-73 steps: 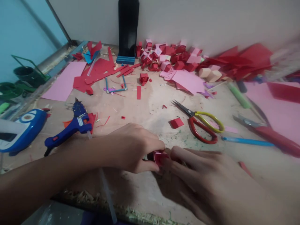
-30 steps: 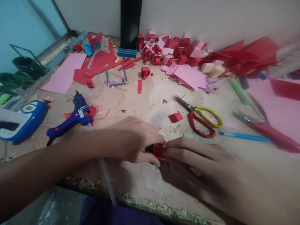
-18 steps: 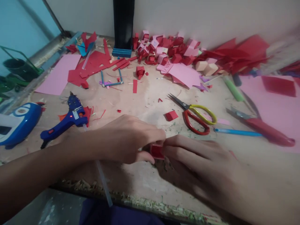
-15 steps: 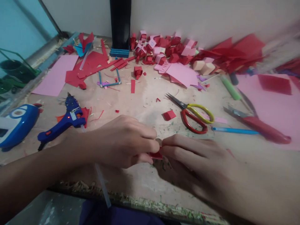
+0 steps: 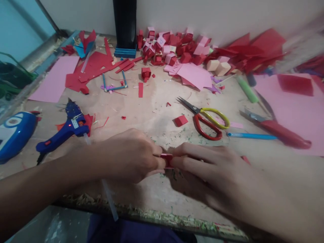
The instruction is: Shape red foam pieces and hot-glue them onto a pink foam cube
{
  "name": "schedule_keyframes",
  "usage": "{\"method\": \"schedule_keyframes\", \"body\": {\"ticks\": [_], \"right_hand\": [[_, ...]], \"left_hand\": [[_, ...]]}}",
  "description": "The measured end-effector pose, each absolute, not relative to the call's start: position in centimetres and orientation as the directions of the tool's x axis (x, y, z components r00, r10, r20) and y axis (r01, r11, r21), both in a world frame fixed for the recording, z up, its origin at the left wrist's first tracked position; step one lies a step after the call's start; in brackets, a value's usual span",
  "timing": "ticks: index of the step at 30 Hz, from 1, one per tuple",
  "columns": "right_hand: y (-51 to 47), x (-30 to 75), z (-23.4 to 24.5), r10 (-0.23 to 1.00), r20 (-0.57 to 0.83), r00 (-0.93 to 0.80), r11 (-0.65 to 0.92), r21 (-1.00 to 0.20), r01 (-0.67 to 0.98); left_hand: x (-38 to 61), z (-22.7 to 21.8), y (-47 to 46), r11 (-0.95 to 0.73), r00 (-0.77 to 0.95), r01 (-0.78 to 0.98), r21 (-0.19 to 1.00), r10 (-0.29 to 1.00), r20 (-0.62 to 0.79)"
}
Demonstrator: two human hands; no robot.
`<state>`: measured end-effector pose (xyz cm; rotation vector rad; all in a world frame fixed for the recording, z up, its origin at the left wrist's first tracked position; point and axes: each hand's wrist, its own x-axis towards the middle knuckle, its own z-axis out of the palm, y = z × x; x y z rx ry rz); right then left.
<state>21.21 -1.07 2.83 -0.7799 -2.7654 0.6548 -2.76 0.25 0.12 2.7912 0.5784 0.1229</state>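
Between my two hands is a small folded piece of red paper [image 5: 167, 160], mostly covered by fingers. My left hand [image 5: 134, 155] pinches its left end, and my right hand [image 5: 202, 165] grips the right end. Just beyond them lies a small red paper block [image 5: 181, 120]. Scissors [image 5: 202, 116] with one yellow and one red handle rest to its right, blades pointing away to the left. A blue glue gun [image 5: 71, 125] lies left of my left hand, its clear glue stick [image 5: 109, 199] running under my forearm.
Red and pink paper boxes [image 5: 174, 47] are heaped along the back wall, beside a black upright block [image 5: 125, 27]. Pink sheets [image 5: 194, 76], a red-handled cutter [image 5: 283, 131], a blue pen-like stick [image 5: 253, 136] and a blue-and-white device [image 5: 17, 135] lie around the wooden table [image 5: 152, 125].
The fingers have shifted on the red paper, so more of its folded hollow shows between them. The whole view has moved slightly; the tools lie as before.
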Motion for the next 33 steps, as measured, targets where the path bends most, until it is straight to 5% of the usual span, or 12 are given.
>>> {"method": "schedule_keyframes", "body": {"ticks": [12,33], "right_hand": [[-0.89,21.03,3.16,0.575,-0.05,-0.817,0.667,-0.549,0.503],[-1.16,21.35,2.95,0.558,0.018,-0.83,0.719,-0.51,0.473]], "left_hand": [[-3.13,-0.47,0.17,-0.904,0.914,0.332,0.269,0.379,0.147],[-3.0,-0.58,0.26,-0.893,0.926,0.328,0.307,0.368,0.081]]}}
